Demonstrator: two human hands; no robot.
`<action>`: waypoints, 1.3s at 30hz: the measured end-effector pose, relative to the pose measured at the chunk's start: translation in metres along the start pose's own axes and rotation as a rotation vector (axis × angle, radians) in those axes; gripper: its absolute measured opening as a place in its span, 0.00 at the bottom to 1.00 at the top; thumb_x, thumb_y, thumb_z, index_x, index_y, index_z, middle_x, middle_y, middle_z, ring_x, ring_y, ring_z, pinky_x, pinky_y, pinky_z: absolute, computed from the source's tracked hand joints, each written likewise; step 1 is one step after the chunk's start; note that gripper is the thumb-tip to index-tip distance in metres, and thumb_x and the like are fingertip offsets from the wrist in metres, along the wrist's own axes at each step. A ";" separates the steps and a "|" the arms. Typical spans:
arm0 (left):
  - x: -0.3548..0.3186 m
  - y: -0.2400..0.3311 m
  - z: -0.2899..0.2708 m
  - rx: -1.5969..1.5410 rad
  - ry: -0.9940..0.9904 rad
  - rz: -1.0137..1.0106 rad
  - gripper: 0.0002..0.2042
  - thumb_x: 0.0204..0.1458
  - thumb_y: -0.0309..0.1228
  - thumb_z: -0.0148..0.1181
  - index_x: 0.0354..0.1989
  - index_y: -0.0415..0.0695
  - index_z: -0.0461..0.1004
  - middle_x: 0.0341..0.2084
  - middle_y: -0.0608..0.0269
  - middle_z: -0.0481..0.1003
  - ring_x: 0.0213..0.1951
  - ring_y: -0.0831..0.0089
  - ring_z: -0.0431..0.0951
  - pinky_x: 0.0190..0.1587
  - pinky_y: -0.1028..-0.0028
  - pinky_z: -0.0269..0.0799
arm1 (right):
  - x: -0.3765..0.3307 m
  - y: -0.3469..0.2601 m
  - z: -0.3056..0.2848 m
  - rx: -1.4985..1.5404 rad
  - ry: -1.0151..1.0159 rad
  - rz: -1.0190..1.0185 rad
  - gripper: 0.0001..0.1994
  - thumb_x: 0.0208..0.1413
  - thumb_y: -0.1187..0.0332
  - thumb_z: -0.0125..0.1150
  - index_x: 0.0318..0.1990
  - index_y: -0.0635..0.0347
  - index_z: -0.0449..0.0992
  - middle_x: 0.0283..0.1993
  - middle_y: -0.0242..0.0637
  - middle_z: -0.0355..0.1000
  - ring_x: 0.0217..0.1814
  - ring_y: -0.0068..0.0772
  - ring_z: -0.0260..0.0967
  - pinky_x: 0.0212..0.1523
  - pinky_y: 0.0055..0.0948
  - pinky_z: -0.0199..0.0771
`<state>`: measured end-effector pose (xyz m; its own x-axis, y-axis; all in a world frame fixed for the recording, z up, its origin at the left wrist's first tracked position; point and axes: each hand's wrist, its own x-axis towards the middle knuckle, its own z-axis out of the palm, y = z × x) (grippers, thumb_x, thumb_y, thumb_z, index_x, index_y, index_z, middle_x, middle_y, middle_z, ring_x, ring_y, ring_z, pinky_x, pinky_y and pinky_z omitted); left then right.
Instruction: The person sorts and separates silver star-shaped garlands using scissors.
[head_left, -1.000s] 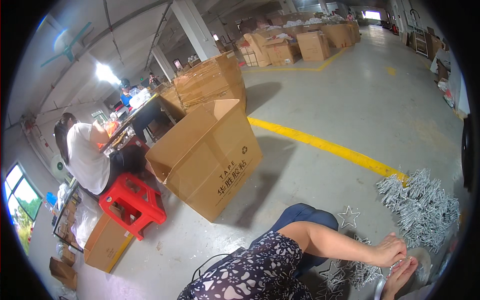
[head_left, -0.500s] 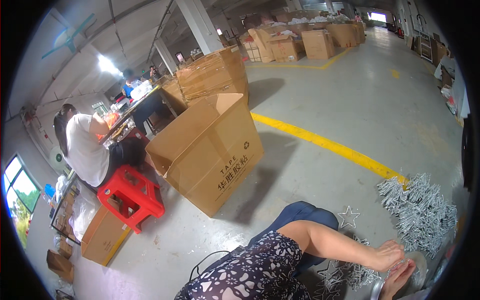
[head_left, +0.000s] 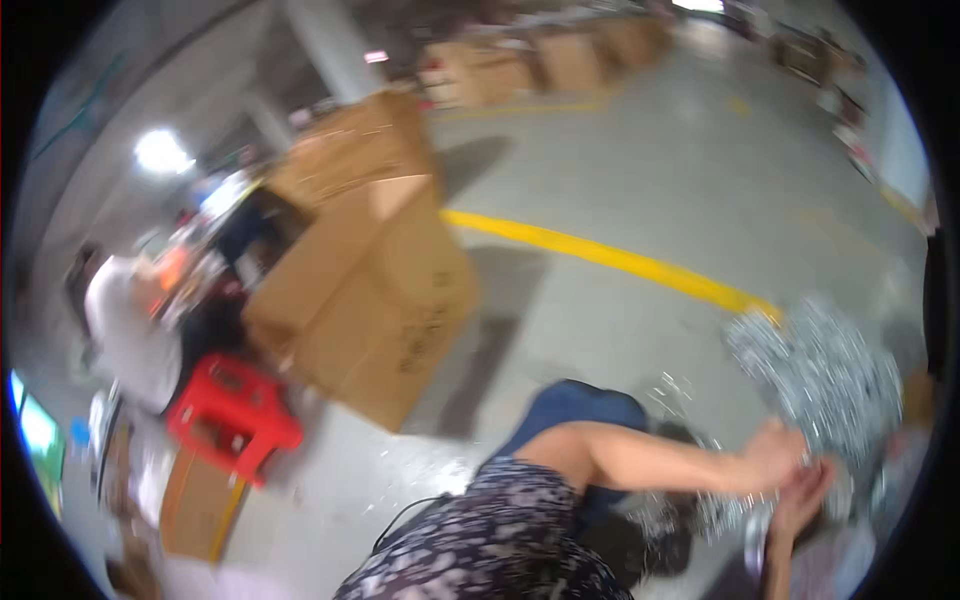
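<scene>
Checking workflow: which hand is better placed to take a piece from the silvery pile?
Probably left: the left hand is beside the silvery pile; the right hand sits below it, farther off.

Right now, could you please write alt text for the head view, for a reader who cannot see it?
Blurred fisheye view of a warehouse floor: the person's left hand and right hand meet beside a pile of silvery wire pieces at lower right. Behind stand an open cardboard box, a red stool, a seated person in white and a yellow floor line.
</scene>
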<state>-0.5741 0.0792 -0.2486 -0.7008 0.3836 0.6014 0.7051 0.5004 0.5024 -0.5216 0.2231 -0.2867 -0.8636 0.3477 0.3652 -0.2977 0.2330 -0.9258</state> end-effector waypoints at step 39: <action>0.022 0.004 -0.042 -0.243 -0.125 -0.230 0.11 0.49 0.24 0.59 0.42 0.40 0.77 0.26 0.59 0.75 0.26 0.74 0.74 0.34 0.74 0.72 | 0.020 -0.038 0.028 -0.005 -0.031 -0.029 0.05 0.65 0.70 0.44 0.44 0.60 0.61 0.23 0.27 0.62 0.24 0.14 0.58 0.25 0.17 0.61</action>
<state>-0.5817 0.0570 -0.2070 -0.8413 0.3823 0.3823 0.5221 0.3911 0.7579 -0.5386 0.1961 -0.2468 -0.8668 0.3126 0.3885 -0.3209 0.2467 -0.9144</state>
